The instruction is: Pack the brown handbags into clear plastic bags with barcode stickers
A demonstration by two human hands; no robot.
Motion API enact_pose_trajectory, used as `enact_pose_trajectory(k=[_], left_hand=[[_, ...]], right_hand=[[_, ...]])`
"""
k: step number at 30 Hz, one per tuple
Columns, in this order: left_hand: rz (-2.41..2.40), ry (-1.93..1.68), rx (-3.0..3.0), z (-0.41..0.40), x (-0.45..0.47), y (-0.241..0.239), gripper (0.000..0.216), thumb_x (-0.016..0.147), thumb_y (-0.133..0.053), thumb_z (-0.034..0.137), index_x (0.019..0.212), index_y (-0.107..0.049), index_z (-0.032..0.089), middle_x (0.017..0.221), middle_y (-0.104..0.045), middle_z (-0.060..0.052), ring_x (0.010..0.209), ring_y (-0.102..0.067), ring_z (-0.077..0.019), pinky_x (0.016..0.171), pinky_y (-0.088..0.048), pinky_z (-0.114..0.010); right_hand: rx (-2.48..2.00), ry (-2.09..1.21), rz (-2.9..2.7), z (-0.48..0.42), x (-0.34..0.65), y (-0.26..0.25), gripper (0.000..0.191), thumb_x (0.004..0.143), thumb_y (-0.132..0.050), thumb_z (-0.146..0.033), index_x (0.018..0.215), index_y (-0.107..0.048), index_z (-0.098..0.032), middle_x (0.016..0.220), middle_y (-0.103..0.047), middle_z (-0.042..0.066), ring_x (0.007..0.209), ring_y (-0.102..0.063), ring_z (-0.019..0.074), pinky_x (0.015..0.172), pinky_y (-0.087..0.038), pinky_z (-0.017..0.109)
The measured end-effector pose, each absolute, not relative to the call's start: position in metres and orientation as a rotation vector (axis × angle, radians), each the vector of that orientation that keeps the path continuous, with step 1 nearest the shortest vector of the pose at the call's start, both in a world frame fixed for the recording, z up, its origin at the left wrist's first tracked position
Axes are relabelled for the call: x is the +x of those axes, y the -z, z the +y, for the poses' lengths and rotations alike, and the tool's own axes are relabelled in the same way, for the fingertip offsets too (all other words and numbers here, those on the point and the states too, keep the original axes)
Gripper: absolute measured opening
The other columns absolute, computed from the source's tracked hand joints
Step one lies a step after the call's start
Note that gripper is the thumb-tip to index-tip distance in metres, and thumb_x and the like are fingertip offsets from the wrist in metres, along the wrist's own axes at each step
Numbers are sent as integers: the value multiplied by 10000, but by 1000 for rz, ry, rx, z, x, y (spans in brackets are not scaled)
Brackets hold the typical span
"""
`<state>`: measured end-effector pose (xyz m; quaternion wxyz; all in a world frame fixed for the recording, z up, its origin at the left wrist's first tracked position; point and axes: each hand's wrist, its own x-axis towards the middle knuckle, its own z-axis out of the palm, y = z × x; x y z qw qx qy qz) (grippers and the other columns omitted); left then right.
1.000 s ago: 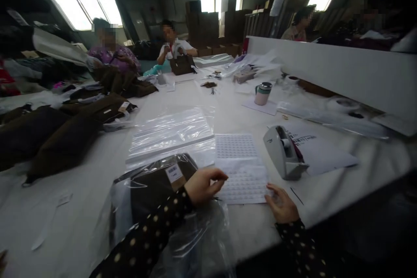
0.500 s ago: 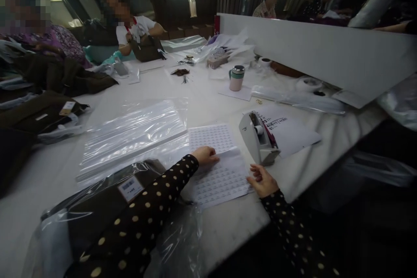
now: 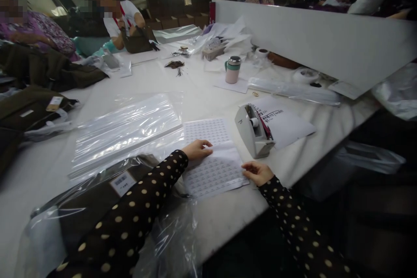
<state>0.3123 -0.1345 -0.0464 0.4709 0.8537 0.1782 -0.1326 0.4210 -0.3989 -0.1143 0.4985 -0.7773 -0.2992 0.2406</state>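
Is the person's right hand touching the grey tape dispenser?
No, the right hand is at the right edge of the printed sheet, with the tape dispenser standing apart, just beyond it.

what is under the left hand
White paper with rows of small print, too small to read, lies under the left hand. The stretch directly beneath the hand is covered, so its print can't be seen.
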Motion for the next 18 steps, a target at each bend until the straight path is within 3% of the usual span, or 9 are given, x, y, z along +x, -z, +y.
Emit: enact_pose_trajectory(k=[12, 18], left_hand=[[552, 374, 2166, -135, 315, 68, 375, 727, -538, 404, 1026, -607, 188, 819, -661, -23, 715, -612, -154, 676, -466, -234], [538, 397, 2278, -138, 319, 66, 332, 741, -541, 374, 1008, -611, 188, 816, -665, -33, 711, -617, -170, 676, -479, -261]], right_hand=[[-2084, -346, -998, -397, 420, 101, 113, 705, -553, -284, 665, -631, -212, 669, -641, 24, 551, -547, 150, 569, -445, 286], [-1936, -69, -899, -403, 412, 89, 137, 695, -614, -333, 634, -612, -211, 982, -606, 78, 910, -550, 225, 825, -439, 377]])
